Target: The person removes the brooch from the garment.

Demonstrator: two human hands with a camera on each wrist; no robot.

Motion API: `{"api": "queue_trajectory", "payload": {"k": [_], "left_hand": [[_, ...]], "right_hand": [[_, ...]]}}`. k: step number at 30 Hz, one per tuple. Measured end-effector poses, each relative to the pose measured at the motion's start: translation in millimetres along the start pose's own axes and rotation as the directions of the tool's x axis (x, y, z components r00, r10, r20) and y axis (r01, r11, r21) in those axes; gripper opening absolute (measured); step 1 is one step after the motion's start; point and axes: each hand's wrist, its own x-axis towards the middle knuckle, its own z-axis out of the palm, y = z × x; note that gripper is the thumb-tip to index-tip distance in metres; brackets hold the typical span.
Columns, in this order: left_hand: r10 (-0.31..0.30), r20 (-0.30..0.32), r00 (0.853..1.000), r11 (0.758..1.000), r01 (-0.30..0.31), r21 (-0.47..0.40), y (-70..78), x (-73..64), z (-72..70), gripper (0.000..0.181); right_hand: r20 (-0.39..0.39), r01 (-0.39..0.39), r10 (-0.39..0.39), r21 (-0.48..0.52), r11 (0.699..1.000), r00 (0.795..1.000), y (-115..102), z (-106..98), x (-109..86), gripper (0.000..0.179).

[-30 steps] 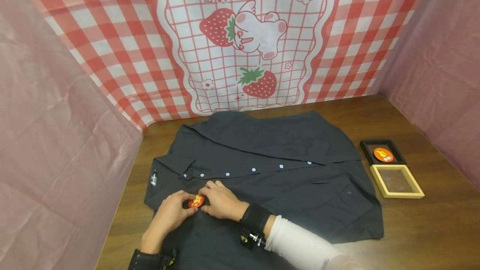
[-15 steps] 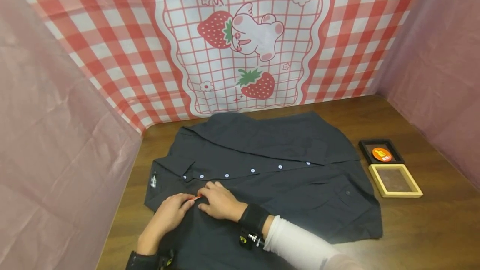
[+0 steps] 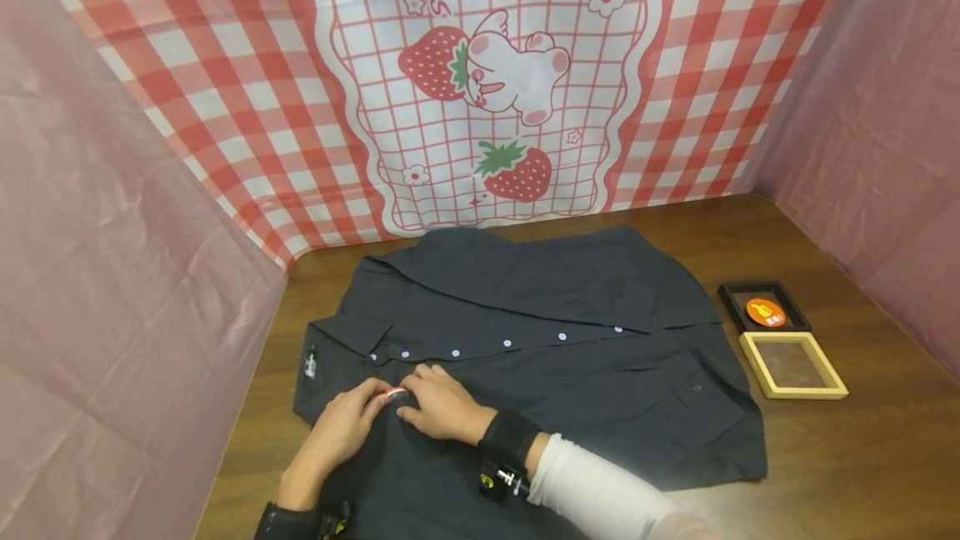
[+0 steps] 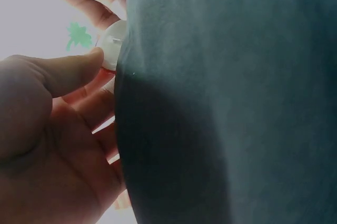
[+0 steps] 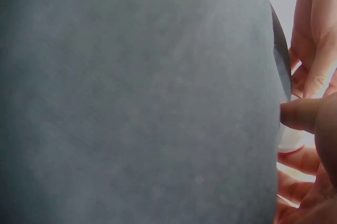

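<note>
A dark grey button-up shirt [image 3: 555, 382] lies spread on the wooden table, its collar to the left. Over the shirt near the collar, my left hand [image 3: 341, 422] pinches a round badge [image 3: 397, 393] by its edge. The badge is tilted up, and the left wrist view shows its pale back [image 4: 111, 50] between thumb and fingers. My right hand [image 3: 444, 407] holds the badge's other side; in the right wrist view its thumb lies by the pale back and a finger is under the red rim. Shirt cloth hides part of the badge in both wrist views.
To the right of the shirt are a black square frame [image 3: 731, 304] with an orange round badge [image 3: 766, 312] inside and a light wooden frame [image 3: 837, 391] in front of it. A red checked strawberry cloth [image 3: 225, 98] hangs behind; pink cloth [image 3: 135, 290] hangs at both sides.
The badge has turned from showing its red and yellow face to standing on edge, then showing its pale back. Both hands have stayed nearly in place.
</note>
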Motion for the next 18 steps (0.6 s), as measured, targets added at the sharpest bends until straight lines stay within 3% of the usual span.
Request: {"api": "queue_trajectory", "payload": {"k": [11,18], "left_hand": [[-0.025,0.019,1.0,1.0,0.025,-0.011,-2.5,1.0,2.4,0.013],[-0.011,0.025,1.0,0.999,0.012,-0.04,0.8,4.2,3.4,0.014]], "right_hand": [[-0.017,-0.004,0.003,-0.022,1.0,1.0,-1.7,3.4,1.7,0.021],[-0.047,0.008,-0.013,-0.095,0.995,0.999,-3.9,4.2,1.8,0.014]]}}
